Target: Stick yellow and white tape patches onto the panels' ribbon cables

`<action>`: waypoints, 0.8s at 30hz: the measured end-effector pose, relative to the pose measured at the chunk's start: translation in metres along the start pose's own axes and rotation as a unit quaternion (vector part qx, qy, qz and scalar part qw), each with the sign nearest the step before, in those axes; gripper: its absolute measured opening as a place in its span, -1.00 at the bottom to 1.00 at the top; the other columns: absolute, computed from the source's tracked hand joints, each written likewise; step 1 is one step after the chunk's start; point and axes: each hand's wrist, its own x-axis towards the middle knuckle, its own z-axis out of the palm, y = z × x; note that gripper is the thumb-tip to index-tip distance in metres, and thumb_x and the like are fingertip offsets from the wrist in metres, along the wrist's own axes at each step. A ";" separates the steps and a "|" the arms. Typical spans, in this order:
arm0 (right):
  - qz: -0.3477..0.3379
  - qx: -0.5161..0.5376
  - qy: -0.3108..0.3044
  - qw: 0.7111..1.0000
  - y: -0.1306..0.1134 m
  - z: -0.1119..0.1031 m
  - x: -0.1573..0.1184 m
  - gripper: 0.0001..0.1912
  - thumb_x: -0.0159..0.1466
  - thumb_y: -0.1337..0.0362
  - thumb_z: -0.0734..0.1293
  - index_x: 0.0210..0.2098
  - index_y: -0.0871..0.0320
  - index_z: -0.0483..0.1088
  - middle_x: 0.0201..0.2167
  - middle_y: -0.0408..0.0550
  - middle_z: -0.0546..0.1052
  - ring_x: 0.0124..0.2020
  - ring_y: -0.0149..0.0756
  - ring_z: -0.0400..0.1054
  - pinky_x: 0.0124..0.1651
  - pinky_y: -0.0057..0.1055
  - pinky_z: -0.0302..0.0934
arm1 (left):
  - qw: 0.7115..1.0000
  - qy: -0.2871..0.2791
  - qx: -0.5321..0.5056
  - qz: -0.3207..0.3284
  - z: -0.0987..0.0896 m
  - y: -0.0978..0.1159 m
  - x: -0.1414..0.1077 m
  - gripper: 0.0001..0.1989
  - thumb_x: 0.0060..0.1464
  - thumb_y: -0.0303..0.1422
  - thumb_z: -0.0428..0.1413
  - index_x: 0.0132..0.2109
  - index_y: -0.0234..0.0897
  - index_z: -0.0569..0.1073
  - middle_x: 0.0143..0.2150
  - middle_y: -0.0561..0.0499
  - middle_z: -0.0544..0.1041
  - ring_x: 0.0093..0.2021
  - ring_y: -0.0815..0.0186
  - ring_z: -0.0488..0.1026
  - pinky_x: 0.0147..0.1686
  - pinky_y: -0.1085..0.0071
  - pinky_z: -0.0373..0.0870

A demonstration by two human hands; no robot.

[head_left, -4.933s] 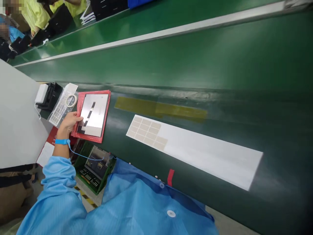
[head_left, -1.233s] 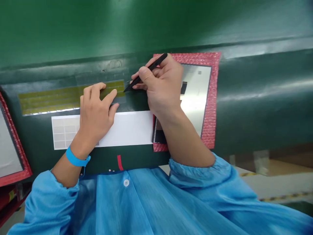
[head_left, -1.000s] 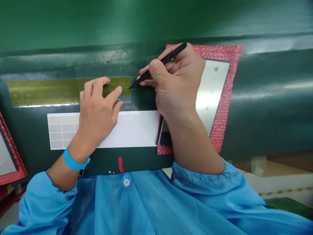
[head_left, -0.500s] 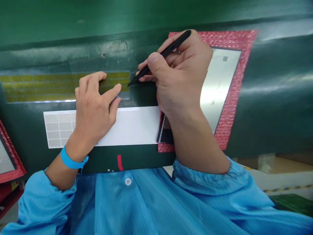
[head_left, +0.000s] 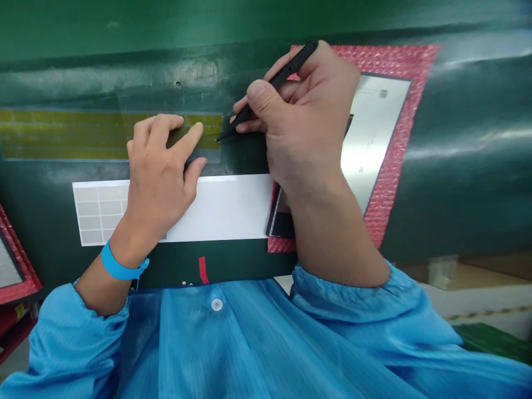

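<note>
In my right hand (head_left: 307, 122) I hold slim black tweezers (head_left: 286, 71), gripped like a pen and slanting down to the left. Their tip touches the right end of a clear sheet with rows of small yellow film pieces (head_left: 66, 136), at its lower corner. My left hand (head_left: 160, 160) lies over that sheet with the fingers apart, index finger and thumb resting near its right end. Below the sheet lies a white strip (head_left: 233, 208) with grey rectangles at its left, partly under my left hand and wrist.
Right of centre, a flat silvery panel (head_left: 384, 116) lies on pink bubble wrap (head_left: 419, 72), partly hidden by my right hand and forearm. Another panel on pink wrap (head_left: 19, 291) shows at the left edge. A red tape piece (head_left: 203, 270) sticks to the green mat (head_left: 245, 260) near its front edge.
The view has shifted slightly, so everything sits a little higher. My left index finger has lifted or slid a little upward, away from the thumb. The tweezers' tip stays at the same corner.
</note>
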 end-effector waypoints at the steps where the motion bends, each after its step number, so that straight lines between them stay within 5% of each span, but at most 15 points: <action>1: 0.004 -0.005 0.001 1.000 0.001 0.000 0.000 -0.74 0.31 0.38 0.52 -0.29 0.02 0.34 -0.46 -0.21 0.48 -0.34 -0.22 0.58 -0.49 -0.44 0.44 | 1.000 -0.006 -0.004 -0.006 -0.001 0.000 0.001 -0.58 0.29 -0.26 0.25 0.26 -0.06 0.54 0.29 -0.16 0.48 0.31 -0.10 0.33 0.23 -0.09 0.36; 17: -0.009 0.071 -0.006 0.997 -0.016 0.005 -0.009 -0.64 0.26 0.16 0.59 -0.32 -0.02 0.31 -0.47 -0.23 0.48 -0.41 -0.26 0.52 -0.53 -0.39 0.41 | 1.000 0.020 0.008 -0.005 0.000 -0.003 0.002 -0.59 0.34 -0.36 -0.01 0.21 0.01 0.57 0.22 -0.15 0.49 0.28 -0.06 0.33 0.16 -0.09 0.41; 21: -0.007 0.099 0.008 0.995 -0.037 -0.016 -0.021 -0.69 0.28 0.20 0.57 -0.34 -0.02 0.34 -0.47 -0.20 0.52 -0.41 -0.24 0.54 -0.53 -0.37 0.43 | 0.999 0.032 0.003 0.011 0.003 -0.011 0.005 -0.60 0.36 -0.32 -0.02 0.20 0.04 0.57 0.24 -0.13 0.49 0.31 -0.06 0.34 0.18 -0.12 0.36; 24: 0.014 0.074 0.023 0.997 -0.049 -0.052 -0.032 -0.67 0.29 0.11 0.59 -0.30 -0.03 0.36 -0.44 -0.18 0.55 -0.40 -0.20 0.55 -0.48 -0.31 0.48 | 0.997 0.067 0.008 0.040 0.010 -0.026 0.011 -0.63 0.36 -0.26 0.02 0.20 0.08 0.56 0.23 -0.03 0.50 0.28 -0.01 0.37 0.22 -0.13 0.34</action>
